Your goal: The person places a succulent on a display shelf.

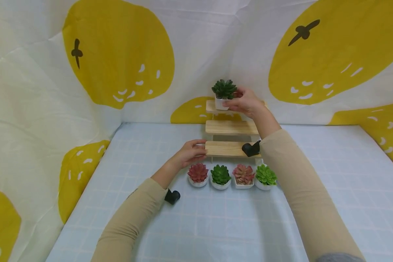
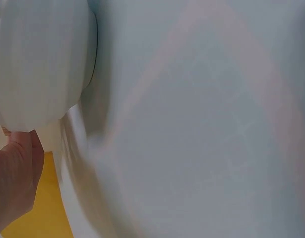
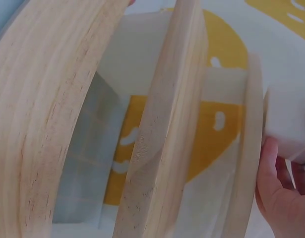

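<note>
pinching a potted succulent [image 1: 223, 96] at eleven o'clock on the wooden stand [image 1: 230, 127] is the right hand [image 1: 247, 102], left hand [image 1: 189, 153] gripping the bottom tier [image 1: 226, 149] at eight!

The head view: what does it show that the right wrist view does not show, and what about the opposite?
Only the head view: a row on the table of red plant, dark green plant, pink plant and light green plant, plus the person's right sleeve.

Only the right wrist view: small dark flecks in the wood of the lowest board.

Both: the right hand holding the white pot, the wooden shelf and the yellow-patterned cloth behind.
</note>
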The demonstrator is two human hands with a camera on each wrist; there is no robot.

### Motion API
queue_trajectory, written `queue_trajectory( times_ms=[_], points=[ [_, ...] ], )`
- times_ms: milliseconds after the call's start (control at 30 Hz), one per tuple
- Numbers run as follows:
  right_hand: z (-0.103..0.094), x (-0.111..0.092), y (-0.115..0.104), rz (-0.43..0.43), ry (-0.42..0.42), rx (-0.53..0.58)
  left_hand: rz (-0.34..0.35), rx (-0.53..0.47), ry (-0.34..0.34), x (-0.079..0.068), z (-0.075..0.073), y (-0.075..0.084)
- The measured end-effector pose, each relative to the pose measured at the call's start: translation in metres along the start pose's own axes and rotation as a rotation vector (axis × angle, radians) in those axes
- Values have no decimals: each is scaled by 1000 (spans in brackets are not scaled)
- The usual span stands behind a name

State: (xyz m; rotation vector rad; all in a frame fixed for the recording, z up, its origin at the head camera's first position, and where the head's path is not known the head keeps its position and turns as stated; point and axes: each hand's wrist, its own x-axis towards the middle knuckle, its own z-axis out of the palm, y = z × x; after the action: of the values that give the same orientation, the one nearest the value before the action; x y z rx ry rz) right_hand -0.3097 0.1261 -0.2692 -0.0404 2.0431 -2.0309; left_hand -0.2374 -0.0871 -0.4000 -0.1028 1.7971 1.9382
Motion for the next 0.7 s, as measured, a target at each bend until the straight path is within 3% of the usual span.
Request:
queue_trajectory(
  times_ms=[433,700],
  points=[
    [2,1,-6,23,-17,-141,8,-16,-1,0,1,2],
    [-1,-2,-2,13,-28,-97,0,-9,6,-1,3,1]
  ],
)
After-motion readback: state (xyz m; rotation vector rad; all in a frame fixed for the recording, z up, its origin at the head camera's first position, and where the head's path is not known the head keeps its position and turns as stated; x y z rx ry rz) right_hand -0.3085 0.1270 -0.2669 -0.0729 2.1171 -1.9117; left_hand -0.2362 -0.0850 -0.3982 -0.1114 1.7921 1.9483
